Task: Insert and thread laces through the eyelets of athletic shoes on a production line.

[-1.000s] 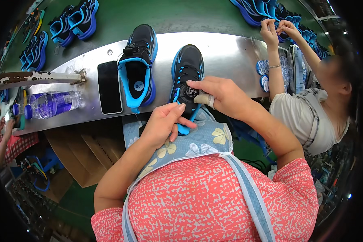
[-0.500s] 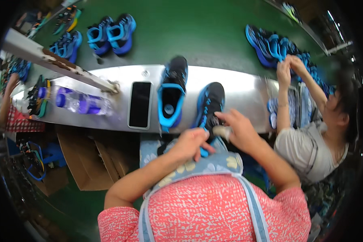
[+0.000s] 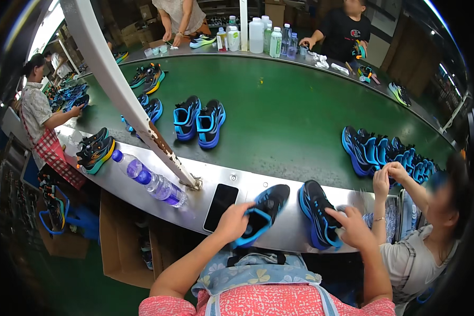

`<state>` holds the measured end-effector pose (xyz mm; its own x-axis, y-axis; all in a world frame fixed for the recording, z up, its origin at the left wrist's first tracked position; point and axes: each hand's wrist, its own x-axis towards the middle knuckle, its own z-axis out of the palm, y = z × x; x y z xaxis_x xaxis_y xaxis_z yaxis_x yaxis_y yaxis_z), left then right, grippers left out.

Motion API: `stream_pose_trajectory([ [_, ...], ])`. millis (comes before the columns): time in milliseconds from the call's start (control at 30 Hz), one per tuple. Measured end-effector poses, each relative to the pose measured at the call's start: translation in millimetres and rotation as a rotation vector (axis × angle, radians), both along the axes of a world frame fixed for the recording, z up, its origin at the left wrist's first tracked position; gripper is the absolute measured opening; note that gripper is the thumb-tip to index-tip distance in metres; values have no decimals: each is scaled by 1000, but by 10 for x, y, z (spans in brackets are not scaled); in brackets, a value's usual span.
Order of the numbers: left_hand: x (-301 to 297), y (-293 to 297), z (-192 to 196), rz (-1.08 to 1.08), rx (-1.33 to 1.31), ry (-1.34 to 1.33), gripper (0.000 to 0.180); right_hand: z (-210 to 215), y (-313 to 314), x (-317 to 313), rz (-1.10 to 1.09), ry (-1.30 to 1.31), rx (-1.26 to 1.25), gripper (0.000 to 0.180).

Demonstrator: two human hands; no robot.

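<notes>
Two black sneakers with bright blue trim lie side by side on the metal ledge in front of me. My left hand (image 3: 234, 222) grips the left sneaker (image 3: 274, 200) at the edge of its opening; the shoe slants with its toe to the far right. My right hand (image 3: 353, 226) is closed at the collar of the right sneaker (image 3: 312, 203), index finger reaching over its lacing area. Something whitish shows around one right finger, too small to make out. A dark-screened phone (image 3: 221, 203) lies just left of my left hand.
Purple-capped bottles (image 3: 152, 181) lie beside a rusty white post (image 3: 158, 139). Beyond the metal ledge (image 3: 200, 224), a green belt (image 3: 268, 105) carries a sneaker pair (image 3: 211, 124) and a sneaker row (image 3: 368, 150). A co-worker (image 3: 421, 247) sits close right; others stand across and left. A cardboard box (image 3: 118, 247) stands below.
The view has tilted up, showing the far side. My hands have moved apart: the left now holds the left sneaker, which has turned; the right sneaker now stands flat on the ledge.
</notes>
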<state>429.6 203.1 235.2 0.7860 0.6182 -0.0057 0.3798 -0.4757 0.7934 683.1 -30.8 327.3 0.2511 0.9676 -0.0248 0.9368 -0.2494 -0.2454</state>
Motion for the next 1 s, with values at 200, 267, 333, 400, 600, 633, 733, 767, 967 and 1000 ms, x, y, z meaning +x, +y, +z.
stream_pose_trajectory([
  [200,-20,-88,68,13,-391,-13,29,-25,798,-455,160,523,-72,68],
  [267,74,-174,-78,122,-327,-19,24,-426,1087,-640,374,497,12,63],
  [333,82,-179,-167,231,-366,4,24,-430,1135,-747,495,300,10,55],
  [400,95,-203,-272,287,-512,-44,25,-303,1022,-739,524,255,-47,50],
  [600,-185,-364,147,280,-596,-43,29,-206,1010,-632,485,218,-149,57],
  [633,-219,-336,362,209,-795,79,32,-235,967,-653,469,229,-129,59],
  [733,-74,-294,445,-29,-919,159,29,-322,1019,-782,489,171,-156,64],
  [767,-25,-275,427,-114,-964,212,29,-324,1020,-804,486,149,-165,65],
  [967,-60,-464,124,4,-1080,15,19,-418,995,-665,529,301,-194,57],
  [1000,-63,-467,110,14,-1063,20,18,-377,987,-710,516,275,-216,57],
])
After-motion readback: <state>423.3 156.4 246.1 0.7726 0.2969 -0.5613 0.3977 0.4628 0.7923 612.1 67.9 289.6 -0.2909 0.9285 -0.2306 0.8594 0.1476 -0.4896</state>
